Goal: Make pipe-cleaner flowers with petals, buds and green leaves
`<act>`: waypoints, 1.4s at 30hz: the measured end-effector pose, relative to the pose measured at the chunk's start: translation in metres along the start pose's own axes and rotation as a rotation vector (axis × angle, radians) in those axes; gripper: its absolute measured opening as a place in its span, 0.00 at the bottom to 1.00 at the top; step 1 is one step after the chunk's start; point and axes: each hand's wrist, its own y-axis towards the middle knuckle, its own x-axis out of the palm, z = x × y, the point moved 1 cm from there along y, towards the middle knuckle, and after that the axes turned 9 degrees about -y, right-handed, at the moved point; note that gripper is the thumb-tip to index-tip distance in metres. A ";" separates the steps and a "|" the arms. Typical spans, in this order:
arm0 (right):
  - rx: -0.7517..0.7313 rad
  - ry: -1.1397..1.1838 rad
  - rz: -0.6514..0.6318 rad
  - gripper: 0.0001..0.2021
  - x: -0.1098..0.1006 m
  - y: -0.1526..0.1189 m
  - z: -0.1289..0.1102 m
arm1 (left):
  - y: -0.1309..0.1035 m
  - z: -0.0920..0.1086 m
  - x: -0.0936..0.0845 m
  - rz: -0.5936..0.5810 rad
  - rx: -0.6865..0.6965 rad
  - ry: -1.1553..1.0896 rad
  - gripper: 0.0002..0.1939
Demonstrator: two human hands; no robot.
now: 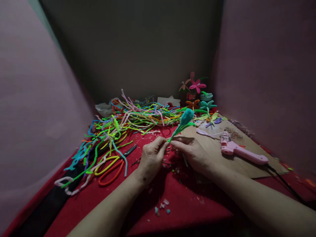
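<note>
A pipe-cleaner flower (187, 118) with a teal bud and green stem tilts up to the right above the red cloth. My left hand (153, 151) pinches the lower stem between thumb and bent fingers. Close beside it, my right hand (190, 149) also has its fingertips closed on the green stem. The lower end of the stem is hidden by my fingers. Scissors (111, 168) with red and yellow handles lie left of my left hand, their dark blades pointing toward the upper right.
Many coloured pipe cleaners (138, 115) are heaped at the back and left. On a brown board (207, 171) at right rests a pink glue gun (244, 153) with a black cord. Finished flowers (197, 86) stand behind it. Fuzz scraps (164, 204) lie on the red cloth (182, 210).
</note>
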 end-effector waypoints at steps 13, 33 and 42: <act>-0.032 0.015 -0.038 0.06 -0.002 0.002 0.000 | 0.003 0.004 0.001 -0.198 -0.502 -0.806 0.10; 0.112 0.074 0.007 0.09 -0.002 0.003 0.008 | 0.003 0.002 0.002 -0.307 -0.554 -0.896 0.10; 0.135 0.023 0.077 0.07 -0.003 0.003 0.005 | -0.005 -0.004 0.007 -0.081 0.033 0.165 0.08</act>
